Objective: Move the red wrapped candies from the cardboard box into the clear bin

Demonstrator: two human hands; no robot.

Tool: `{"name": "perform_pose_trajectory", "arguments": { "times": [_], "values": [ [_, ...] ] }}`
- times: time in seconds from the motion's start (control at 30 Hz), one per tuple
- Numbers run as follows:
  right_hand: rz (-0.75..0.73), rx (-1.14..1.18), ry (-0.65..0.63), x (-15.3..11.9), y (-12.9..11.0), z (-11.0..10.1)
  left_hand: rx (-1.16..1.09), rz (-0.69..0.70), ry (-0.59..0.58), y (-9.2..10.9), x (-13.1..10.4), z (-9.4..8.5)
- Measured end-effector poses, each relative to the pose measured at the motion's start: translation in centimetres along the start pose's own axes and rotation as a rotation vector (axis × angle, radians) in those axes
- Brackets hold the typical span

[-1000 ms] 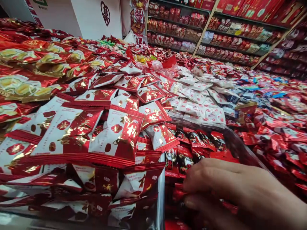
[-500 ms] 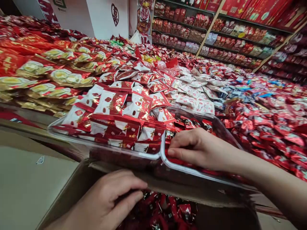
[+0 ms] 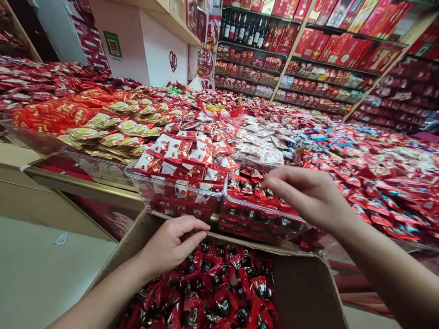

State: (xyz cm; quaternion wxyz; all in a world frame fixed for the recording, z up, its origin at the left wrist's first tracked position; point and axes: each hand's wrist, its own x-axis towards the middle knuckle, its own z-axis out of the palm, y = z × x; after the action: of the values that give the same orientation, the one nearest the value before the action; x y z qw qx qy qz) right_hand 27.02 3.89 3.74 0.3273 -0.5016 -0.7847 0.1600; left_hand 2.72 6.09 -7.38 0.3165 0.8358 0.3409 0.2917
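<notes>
Your R hand (image 3: 308, 196), over the clear tub (image 3: 260, 208): fingers curled in, tips drawn close to the thumb. Can't tell if a candy is pinched there, b/c the back of the hand hides the grip. Your L hand (image 3: 169, 242), at the far edge of the cardboard box (image 3: 305, 278): thumb & forefinger almost together w/ a narrow gap btwn, nothing vis. in it; other fingers hidden, so can't tell if they hook the box edge.

Done, judging by what lies in place: the tub has red-and-black candies (image 3: 247, 187) set side by side in rows, w/ further layers vis. thru the front wall. At the front L they come up nr. the rim, so this part looks approx. full. Under & behind your R hand the level can't be read.

Left over: the box, nearer you & lower than the tub, has a big loose heap of similar wrapped candies (image 3: 219, 288), lying every which way, i.e. not in rows. Supply looks ample; most of the heap appears unsorted.

For comparison, the next tub (image 3: 178, 189), just L of the first: red-and-white packets (image 3: 200, 153) piled above its rim, seemingly full.
</notes>
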Motion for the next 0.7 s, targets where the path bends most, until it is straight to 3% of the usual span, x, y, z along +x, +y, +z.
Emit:
{"name": "perform_pose_trajectory", "arguments": {
  "times": [0.03, 0.1, 0.17, 0.23, 0.33, 0.4, 0.53, 0.7],
  "values": [
    [-0.017, 0.050, -0.083, -1.6, -0.8, 0.3, 0.007, 0.001, 0.005, 0.0, 0.0, 0.1],
    [-0.030, 0.127, -0.385, -5.0, -1.4, 2.3, 0.022, 0.009, 0.018, 0.0, -0.1, 0.2],
    [-0.004, 0.038, -0.641, -7.8, -0.3, 5.9, 0.043, 0.017, 0.036, 0.1, -0.2, 0.4],
    [0.118, -0.170, -0.800, -9.6, 1.9, 10.1, 0.067, 0.030, 0.052, 0.2, -0.3, 0.6],
    [0.324, -0.321, -0.834, -10.8, 5.4, 15.2, 0.107, 0.060, 0.059, 0.4, -0.4, 0.9],
    [0.373, -0.314, -0.849, -11.3, 6.6, 17.0, 0.129, 0.087, 0.050, 0.5, -0.4, 1.1],
    [0.374, -0.295, -0.941, -12.6, 6.6, 18.2, 0.160, 0.128, 0.041, 0.6, -0.5, 1.2],
    [0.323, -0.328, -0.928, -13.3, 6.0, 18.7, 0.169, 0.157, 0.050, 0.4, -0.7, 1.2]
  ]
}}
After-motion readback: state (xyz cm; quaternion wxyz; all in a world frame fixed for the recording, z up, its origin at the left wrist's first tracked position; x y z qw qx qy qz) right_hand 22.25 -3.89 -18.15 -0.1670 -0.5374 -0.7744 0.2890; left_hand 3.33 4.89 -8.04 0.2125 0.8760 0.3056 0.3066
